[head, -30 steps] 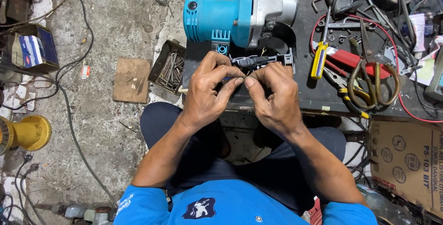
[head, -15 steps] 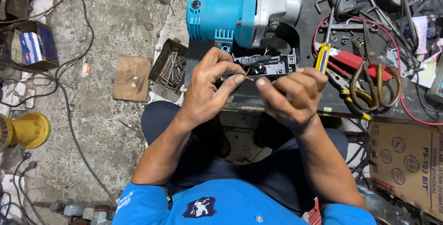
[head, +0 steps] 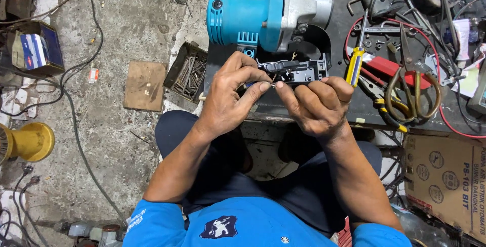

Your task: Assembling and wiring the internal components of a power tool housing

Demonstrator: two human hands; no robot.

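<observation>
My left hand (head: 230, 97) and my right hand (head: 316, 106) meet over the front edge of a dark workbench (head: 364, 112). Between their fingertips they pinch a small black plastic switch part (head: 293, 70) with thin wires at its end. Right behind it lies a teal and grey power tool (head: 268, 16) on its side, with its black base open toward my hands. Fingers hide the near end of the switch part.
A yellow-handled screwdriver (head: 356, 60), large scissors (head: 411, 82), red wires and loose tools crowd the bench at right. A tray of nails (head: 188, 72) and a wooden block (head: 144, 86) sit on the concrete floor at left. A cardboard box (head: 445, 181) stands at lower right.
My right hand has turned and shifted a little right, its fingers now on the near end of the switch part. The left hand stays pinched on it. The view has drifted slightly.
</observation>
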